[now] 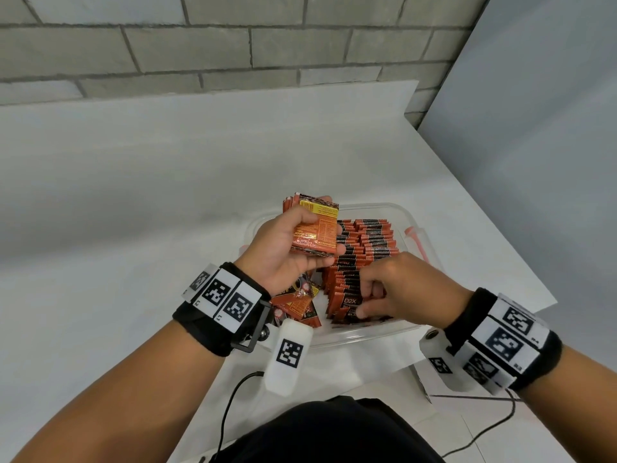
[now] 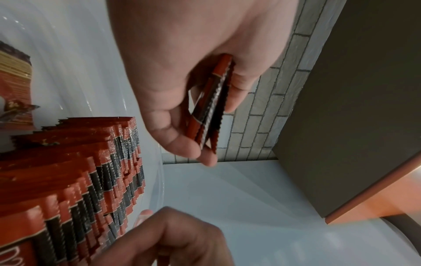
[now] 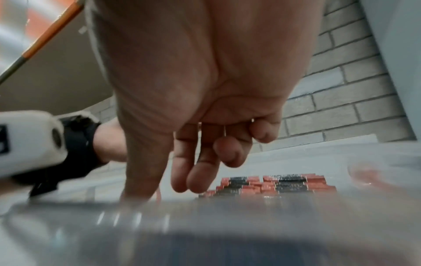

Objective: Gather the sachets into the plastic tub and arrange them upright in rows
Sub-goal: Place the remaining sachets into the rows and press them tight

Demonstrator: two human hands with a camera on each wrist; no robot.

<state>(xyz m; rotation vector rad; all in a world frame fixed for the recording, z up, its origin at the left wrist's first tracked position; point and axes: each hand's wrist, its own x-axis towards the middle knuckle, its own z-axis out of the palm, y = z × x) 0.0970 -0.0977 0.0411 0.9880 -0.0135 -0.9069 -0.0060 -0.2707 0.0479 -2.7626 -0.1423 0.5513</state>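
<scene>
Orange-and-black sachets stand upright in packed rows [image 1: 365, 248] inside a clear plastic tub [image 1: 360, 332] on a white table [image 1: 133, 195], filling the tub from about 12 o'clock round to 5 o'clock. At 7 o'clock in the tub, loose sachets [image 1: 297, 305] lie flat and tilted, partly hidden under the left wrist. The left hand [image 1: 283, 252] hangs above the tub's 10 o'clock side, its thumb and curled fingers pinching a small stack of sachets [image 1: 314, 228]; the left wrist view shows that stack [image 2: 209, 108] edge-on between thumb and fingertips. The right hand [image 1: 400, 289] reaches in at 5 o'clock, fingers bent downward and close together, fingertips [image 1: 362, 310] touching the nearest upright sachets; whether they pinch one, I cannot tell. A grey brick wall [image 1: 200, 45] runs behind the table at 12 o'clock.
</scene>
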